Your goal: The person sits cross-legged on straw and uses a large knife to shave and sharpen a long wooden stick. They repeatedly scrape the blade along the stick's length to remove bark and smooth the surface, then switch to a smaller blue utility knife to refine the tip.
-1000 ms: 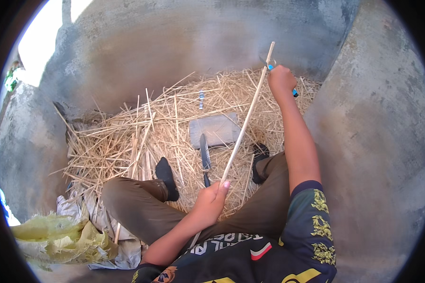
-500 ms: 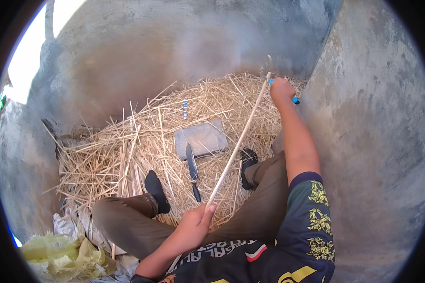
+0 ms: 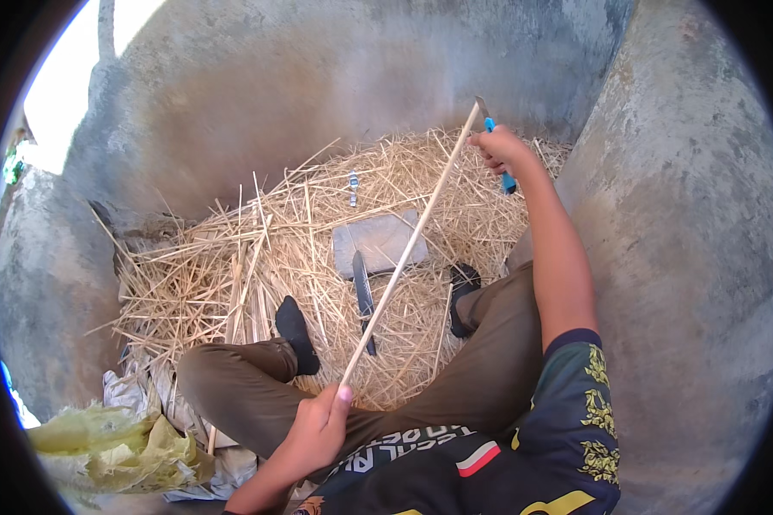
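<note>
A long pale thin stick [image 3: 412,243], probably split bamboo, slants up and away to the right. My left hand [image 3: 318,425] is closed round its near end, thumb along the top. Out at the far end, my right hand [image 3: 501,150] grips a blue utility knife [image 3: 508,183] with its blade out. The blade is beside the stick's far tip; whether it touches cannot be told. Between my feet lies a kitchen knife [image 3: 362,281] with a dark blade and black handle, its tip resting on a grey block [image 3: 344,249]. The stick crosses over the knife's handle.
Pale shavings and strips [image 3: 189,283] cover the floor around my black-socked feet. A small silver-and-blue item [image 3: 353,187] lies beyond the block. Grey walls [image 3: 678,240] rise ahead and at the right. Torn yellowish sheeting [image 3: 129,455] is at the lower left.
The stick's near end and my left hand have moved left and nearer to me. The utility knife has turned, its blade now showing by the tip; the curled shaving there is gone from view.
</note>
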`<state>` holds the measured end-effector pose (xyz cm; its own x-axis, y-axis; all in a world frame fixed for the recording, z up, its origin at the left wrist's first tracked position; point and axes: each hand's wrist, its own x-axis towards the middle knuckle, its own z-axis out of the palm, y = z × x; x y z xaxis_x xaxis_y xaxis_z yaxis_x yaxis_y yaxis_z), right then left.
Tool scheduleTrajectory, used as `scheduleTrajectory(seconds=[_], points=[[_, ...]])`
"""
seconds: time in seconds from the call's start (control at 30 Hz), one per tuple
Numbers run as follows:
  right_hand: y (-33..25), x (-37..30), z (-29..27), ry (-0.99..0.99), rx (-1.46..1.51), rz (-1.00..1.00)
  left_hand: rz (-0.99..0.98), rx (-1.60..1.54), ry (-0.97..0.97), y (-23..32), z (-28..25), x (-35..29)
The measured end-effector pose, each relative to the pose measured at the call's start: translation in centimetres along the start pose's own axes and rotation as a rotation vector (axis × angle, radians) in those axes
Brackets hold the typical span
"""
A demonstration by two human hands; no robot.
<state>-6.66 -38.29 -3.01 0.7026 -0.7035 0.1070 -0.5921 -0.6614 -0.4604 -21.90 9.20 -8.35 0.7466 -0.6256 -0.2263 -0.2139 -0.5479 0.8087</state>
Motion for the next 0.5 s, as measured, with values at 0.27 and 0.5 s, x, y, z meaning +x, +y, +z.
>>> scheduleTrajectory(seconds=[0.27,0.5], points=[[-1.8,-7.8,1.8,0.161,-0.214,-0.472,0.033,-0.206,0.1,-0.1,3.1,2.8],[-1.9,-7.5,4.2,0.104,-0.226,-0.53,0.106,-0.096,0.258,0.6,6.4,2.7]])
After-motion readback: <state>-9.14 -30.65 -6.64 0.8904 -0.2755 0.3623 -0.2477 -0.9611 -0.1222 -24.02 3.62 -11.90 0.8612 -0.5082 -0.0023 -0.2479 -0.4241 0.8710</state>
